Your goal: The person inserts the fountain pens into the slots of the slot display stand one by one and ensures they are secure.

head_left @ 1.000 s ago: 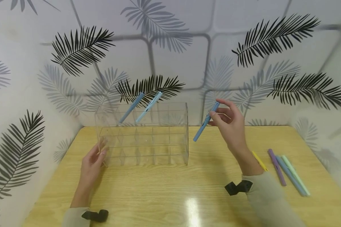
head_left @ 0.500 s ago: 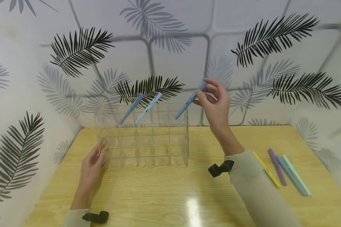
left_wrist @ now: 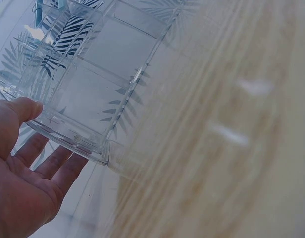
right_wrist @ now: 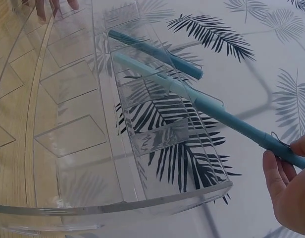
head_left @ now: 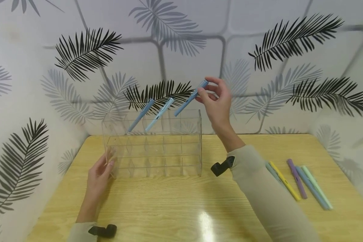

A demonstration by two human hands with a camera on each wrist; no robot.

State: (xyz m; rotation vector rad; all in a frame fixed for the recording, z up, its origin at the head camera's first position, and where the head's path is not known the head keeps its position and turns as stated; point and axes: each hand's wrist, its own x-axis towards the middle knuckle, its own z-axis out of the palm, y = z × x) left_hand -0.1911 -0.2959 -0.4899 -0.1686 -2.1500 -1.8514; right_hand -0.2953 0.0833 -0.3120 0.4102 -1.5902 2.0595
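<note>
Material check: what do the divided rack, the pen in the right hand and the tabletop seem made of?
Rack: glossy clear plastic, likely acrylic; see-through walls, bright edges; glass possible.
Pen in the right hand: probably plastic, smooth; even, opaque blue barrel; painted metal possible.
Tabletop: wood or wood-look laminate, semi-gloss; yellow grain, bright glare.

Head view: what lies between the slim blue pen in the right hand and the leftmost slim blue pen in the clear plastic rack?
A slim pale-blue pen, leaning in the clear plastic rack; the head view shows it.
</note>
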